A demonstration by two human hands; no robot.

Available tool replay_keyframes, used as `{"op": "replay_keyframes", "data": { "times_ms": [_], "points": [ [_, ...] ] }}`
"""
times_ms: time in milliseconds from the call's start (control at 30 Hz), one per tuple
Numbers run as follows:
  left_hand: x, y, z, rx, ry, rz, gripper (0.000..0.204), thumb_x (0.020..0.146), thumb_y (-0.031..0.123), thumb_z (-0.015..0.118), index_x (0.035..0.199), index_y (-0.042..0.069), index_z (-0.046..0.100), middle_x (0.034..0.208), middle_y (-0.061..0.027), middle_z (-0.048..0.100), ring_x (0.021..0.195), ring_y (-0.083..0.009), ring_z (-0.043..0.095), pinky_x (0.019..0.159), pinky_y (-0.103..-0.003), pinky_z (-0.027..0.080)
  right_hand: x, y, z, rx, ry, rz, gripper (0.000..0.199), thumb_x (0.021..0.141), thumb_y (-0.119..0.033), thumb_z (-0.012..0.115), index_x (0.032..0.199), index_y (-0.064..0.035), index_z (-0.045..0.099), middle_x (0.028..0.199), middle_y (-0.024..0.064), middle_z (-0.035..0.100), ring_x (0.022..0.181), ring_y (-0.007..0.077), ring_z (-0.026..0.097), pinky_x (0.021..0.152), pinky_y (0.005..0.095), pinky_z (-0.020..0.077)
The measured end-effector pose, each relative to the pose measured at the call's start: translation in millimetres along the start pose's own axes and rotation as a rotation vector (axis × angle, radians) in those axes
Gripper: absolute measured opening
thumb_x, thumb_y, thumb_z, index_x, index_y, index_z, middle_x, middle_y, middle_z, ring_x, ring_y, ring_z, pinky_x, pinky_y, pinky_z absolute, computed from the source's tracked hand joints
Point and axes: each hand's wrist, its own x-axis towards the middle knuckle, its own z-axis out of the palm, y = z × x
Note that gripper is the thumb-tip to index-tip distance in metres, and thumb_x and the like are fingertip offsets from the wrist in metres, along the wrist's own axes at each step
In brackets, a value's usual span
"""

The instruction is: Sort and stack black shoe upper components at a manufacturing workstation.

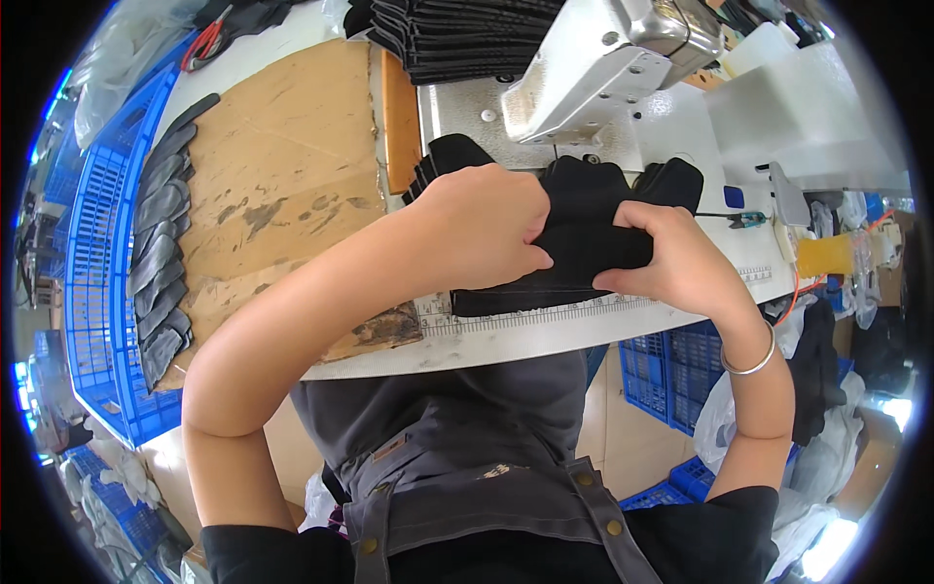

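Observation:
A black cloth piece (584,234) lies folded and bunched at the front of a white sewing machine (584,92), some of it under the machine's head. My left hand (486,224) is closed on its left part, knuckles up, with most fingers hidden beneath the palm. On the right, my right hand (671,253) pinches the cloth, its thumb along the near edge and its fingers curled over the top. The cloth's near edge overlaps a printed measuring scale (545,316) on the white table. The machine's needle area is partly hidden by cloth.
Left of the machine lies stained cardboard (282,146), bordered by overlapping dark grey pieces (161,243) and a blue crate (97,273). Behind are stacked black pieces (457,39) and red-handled scissors (204,44). A screwdriver (747,220) lies right; blue crates (671,375) stand below the table.

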Motion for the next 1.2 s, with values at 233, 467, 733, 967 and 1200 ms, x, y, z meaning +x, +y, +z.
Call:
{"op": "replay_keyframes", "data": {
  "times_ms": [233,467,733,967,1200],
  "points": [
    [-2,-1,1,-0.012,-0.017,-0.014,0.027,0.076,0.024,0.074,0.074,0.001,0.06,0.067,-0.0115,0.063,0.066,-0.0288,0.063,0.062,-0.037,0.049,1,2,3,-0.079,0.057,-0.102,0.039,0.063,-0.012,0.084,0.082,0.0016,0.053,0.063,0.0123,0.053,0.055,0.0162,0.046,0.054,0.0301,0.0405],
    [-19,21,15,0.159,0.081,-0.102,0.029,0.07,0.021,0.077,0.086,0.004,0.06,0.095,-0.012,0.065,0.089,-0.0292,0.063,0.074,-0.038,0.048,-1,-2,0,-0.026,0.015,-0.016,0.04,0.062,-0.013,0.084,0.082,0.0015,0.054,0.065,0.0154,0.055,0.056,0.0227,0.051,0.056,0.0323,0.0423],
    [-27,38,102,0.419,0.449,0.163,0.082,0.073,0.039,0.069,0.138,-0.003,0.041,0.146,-0.017,0.037,0.137,-0.0289,0.034,0.112,-0.042,0.026,-8,6,2,-0.24,0.114,-0.025,0.043,0.067,-0.033,0.079,0.086,0.0011,0.062,0.077,0.018,0.066,0.077,0.0365,0.064,0.067,0.0408,0.0504],
    [-25,39,104,0.384,0.446,0.176,0.073,0.078,0.034,0.066,0.138,0.0,0.042,0.146,-0.0189,0.037,0.135,-0.0326,0.036,0.109,-0.046,0.029,-23,43,-17,0.265,-0.01,0.216,0.027,0.086,-0.02,0.07,0.075,-0.0019,0.054,0.061,0.0002,0.055,0.05,0.0053,0.05,0.043,0.022,0.0425],
    [-26,42,102,0.478,0.428,0.158,0.069,0.08,0.038,0.064,0.141,0.012,0.043,0.146,-0.0163,0.038,0.135,-0.0299,0.038,0.109,-0.043,0.03,-27,51,-13,0.306,0.015,0.133,0.025,0.087,-0.019,0.07,0.075,-0.0023,0.055,0.063,0.0001,0.056,0.053,0.0051,0.05,0.044,0.0218,0.0429]
  ]
}}
